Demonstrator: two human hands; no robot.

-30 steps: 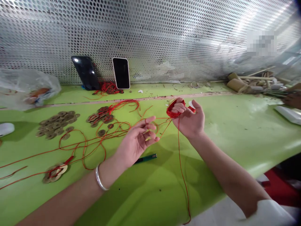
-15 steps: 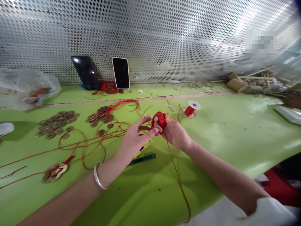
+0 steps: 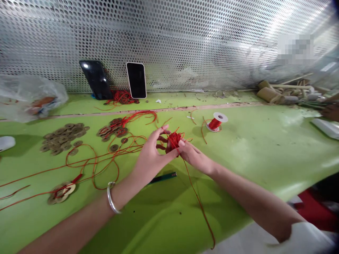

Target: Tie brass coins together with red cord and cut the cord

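Note:
Between my hands is a wound ball of red cord (image 3: 174,139), with short strands sticking out of it. My right hand (image 3: 197,158) grips it from the right, thumb on top. My left hand (image 3: 151,152) curls round the ball's left side; its thumb presses the near side and a strand runs by its raised forefinger. One length of cord (image 3: 197,197) hangs from the ball toward the table's front edge. Under my left hand lies a dark green cutter-like tool (image 3: 163,177), partly covered. A white spool of red cord (image 3: 215,123) stands beyond my right hand.
Loose brass coins (image 3: 62,138) are heaped at left, beside coins strung with red cord (image 3: 112,128). A knotted coin cluster (image 3: 62,192) lies nearer. Two phones (image 3: 137,80) lean on the perforated metal wall. Bamboo pieces (image 3: 275,93) and another person's hand (image 3: 331,112) are at far right.
The ball has turned in my hands and shifted slightly left; strand ends now stick up from it. My left thumb has moved lower on it, and my right thumb lies across its top.

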